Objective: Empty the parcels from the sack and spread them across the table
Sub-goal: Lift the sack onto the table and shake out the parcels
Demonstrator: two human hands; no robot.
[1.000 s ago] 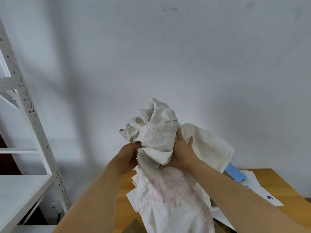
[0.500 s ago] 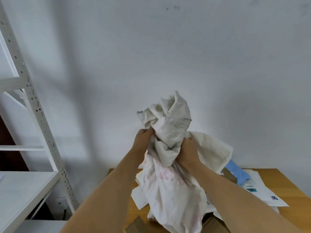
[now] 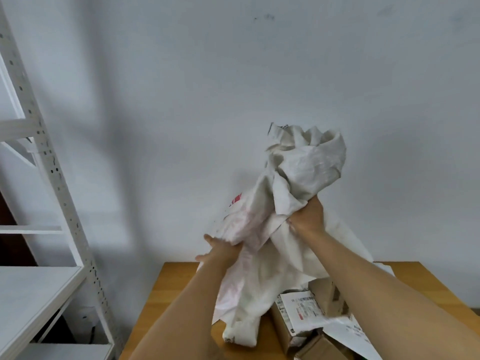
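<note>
A crumpled white woven sack with faded red print hangs upside down over the wooden table. My right hand is clenched on its bunched upper part, held high. Lower and to the left, my left hand presses against the sack's side with fingers spread; its hold is not plain. Under the sack's open end lie parcels: a brown cardboard box with a white label, another box behind it, and white mailers at the right.
A white metal shelving rack stands at the left, its shelf board close to the table's left edge. A plain white wall is right behind the table.
My right hand has raised the sack's bunched end up and to the right. The left hand slid off the top and down the sack's side. Boxes now show beneath the sack.
</note>
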